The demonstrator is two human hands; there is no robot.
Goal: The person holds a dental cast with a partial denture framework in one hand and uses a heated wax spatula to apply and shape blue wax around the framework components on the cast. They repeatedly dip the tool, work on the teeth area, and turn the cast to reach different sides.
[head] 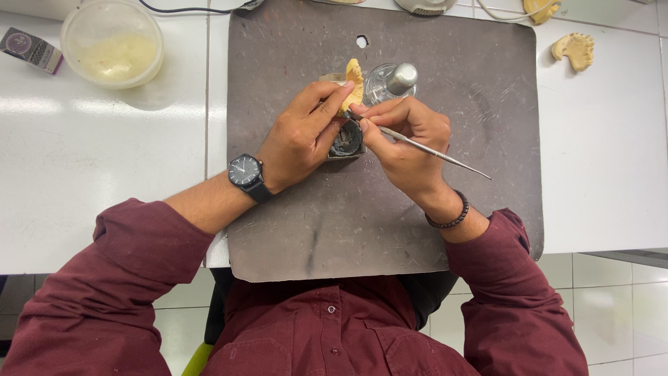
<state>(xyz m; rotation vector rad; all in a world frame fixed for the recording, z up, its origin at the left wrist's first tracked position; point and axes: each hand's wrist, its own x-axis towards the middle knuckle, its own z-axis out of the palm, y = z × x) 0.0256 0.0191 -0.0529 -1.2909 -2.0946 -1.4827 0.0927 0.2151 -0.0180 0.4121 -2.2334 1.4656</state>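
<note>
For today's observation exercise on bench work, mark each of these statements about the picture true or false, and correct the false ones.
1. The left hand holds a yellow dental cast. True.
2. The right hand holds a paintbrush. False: it holds a thin metal instrument.
3. A wristwatch sits on the left wrist. True.
4. The hands work over a bare white tabletop. False: they work over a scratched grey mat.
5. A second yellow cast lies on the white table at upper right. True.
6. The round plastic tub stands on the mat. False: it stands on the table, upper left.
</note>
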